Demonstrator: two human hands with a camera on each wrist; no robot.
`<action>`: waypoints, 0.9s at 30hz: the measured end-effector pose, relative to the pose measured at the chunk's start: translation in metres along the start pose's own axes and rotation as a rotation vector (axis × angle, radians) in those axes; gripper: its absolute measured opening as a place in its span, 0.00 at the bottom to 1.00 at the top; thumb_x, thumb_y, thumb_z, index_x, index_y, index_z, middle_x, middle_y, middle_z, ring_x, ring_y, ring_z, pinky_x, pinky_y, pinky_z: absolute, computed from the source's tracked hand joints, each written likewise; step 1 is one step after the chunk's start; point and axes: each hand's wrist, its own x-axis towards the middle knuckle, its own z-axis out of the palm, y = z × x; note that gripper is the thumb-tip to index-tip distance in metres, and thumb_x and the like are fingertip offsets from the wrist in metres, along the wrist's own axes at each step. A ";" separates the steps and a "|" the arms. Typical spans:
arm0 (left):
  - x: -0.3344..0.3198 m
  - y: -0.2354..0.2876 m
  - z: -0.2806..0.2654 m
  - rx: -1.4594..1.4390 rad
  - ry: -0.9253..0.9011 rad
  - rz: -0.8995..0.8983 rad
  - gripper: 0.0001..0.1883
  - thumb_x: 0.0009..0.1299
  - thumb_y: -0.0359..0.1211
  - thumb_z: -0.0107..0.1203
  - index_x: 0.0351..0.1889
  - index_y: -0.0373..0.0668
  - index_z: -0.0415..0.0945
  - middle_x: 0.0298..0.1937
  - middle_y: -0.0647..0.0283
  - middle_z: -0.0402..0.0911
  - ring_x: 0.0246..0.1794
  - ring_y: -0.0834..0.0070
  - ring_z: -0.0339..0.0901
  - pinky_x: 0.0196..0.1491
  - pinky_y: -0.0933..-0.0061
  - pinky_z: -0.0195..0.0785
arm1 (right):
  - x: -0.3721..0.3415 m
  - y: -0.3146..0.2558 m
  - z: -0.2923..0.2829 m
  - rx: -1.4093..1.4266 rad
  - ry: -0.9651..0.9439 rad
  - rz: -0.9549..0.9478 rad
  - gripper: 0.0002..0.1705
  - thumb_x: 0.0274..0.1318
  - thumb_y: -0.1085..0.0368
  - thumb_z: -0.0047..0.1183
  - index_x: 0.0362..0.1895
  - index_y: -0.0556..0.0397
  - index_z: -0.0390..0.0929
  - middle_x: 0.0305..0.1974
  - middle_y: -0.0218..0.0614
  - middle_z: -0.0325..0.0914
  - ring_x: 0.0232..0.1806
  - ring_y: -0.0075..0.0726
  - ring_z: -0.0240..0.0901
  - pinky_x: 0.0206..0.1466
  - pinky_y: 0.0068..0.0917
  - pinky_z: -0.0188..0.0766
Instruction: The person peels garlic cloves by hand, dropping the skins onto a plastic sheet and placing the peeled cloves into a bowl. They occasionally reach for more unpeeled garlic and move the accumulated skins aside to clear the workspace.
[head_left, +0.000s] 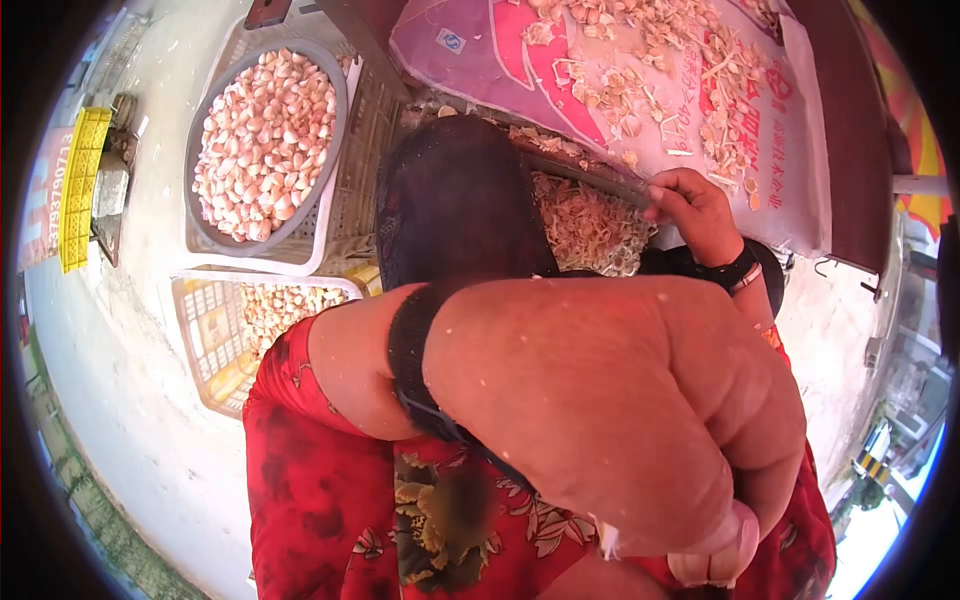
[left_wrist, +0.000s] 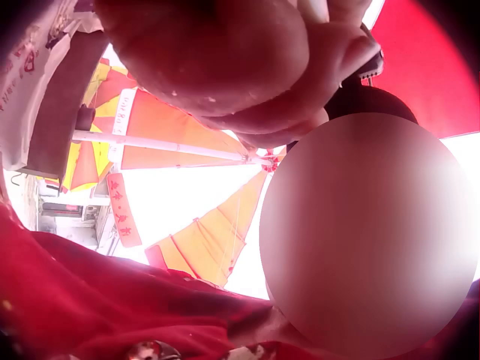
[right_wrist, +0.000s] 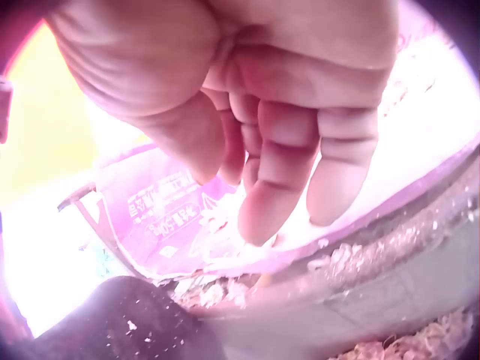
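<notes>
My left hand (head_left: 590,400) is raised very close to the head camera and fills the lower middle of that view, a black band round its wrist. Its fingers bend down at the lower right, with pale tips or coverings there; I cannot tell whether they hold anything. The left wrist view shows this hand (left_wrist: 225,67) from below, beside a blurred round area. At the table edge, my right hand (head_left: 695,215) is close to a grey rim strewn with garlic skins (head_left: 620,95). In the right wrist view its fingers (right_wrist: 281,180) hang loosely bent, nothing between them.
A grey basin (head_left: 340,150) heaped with garlic cloves (head_left: 265,145) stands on a crate at the left. A yellowish crate (head_left: 210,335) below holds more cloves. Loose skins (head_left: 590,225) lie under the rim. A printed sack (head_left: 470,40) covers the table; red cloth (head_left: 310,490) covers the lap.
</notes>
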 end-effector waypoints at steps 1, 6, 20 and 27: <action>-0.017 0.007 -0.008 -0.008 0.102 0.059 0.12 0.71 0.28 0.45 0.42 0.23 0.67 0.23 0.56 0.74 0.19 0.77 0.70 0.24 0.78 0.65 | 0.004 0.002 -0.006 0.052 0.110 -0.066 0.11 0.58 0.70 0.52 0.45 0.60 0.75 0.34 0.33 0.79 0.34 0.24 0.77 0.41 0.21 0.72; -0.132 0.037 -0.043 0.119 0.905 0.455 0.13 0.70 0.33 0.44 0.45 0.31 0.65 0.21 0.58 0.69 0.08 0.79 0.62 0.10 0.83 0.50 | 0.041 0.030 -0.074 -0.585 0.564 -0.346 0.22 0.60 0.62 0.51 0.54 0.62 0.72 0.51 0.48 0.74 0.55 0.44 0.70 0.59 0.33 0.65; -0.444 0.070 -0.099 0.948 2.214 0.249 0.35 0.60 0.21 0.57 0.66 0.32 0.55 0.67 0.53 0.60 0.65 0.58 0.63 0.59 0.61 0.67 | 0.120 0.061 -0.064 -0.751 0.449 -0.344 0.29 0.63 0.52 0.45 0.62 0.58 0.66 0.63 0.60 0.60 0.67 0.60 0.55 0.69 0.39 0.51; -0.350 0.051 -0.093 0.539 1.910 0.506 0.19 0.71 0.39 0.49 0.55 0.38 0.70 0.47 0.63 0.77 0.44 0.75 0.76 0.37 0.77 0.66 | 0.095 0.011 -0.031 -0.355 0.473 -0.355 0.21 0.62 0.59 0.50 0.55 0.57 0.73 0.50 0.46 0.77 0.53 0.36 0.73 0.57 0.27 0.65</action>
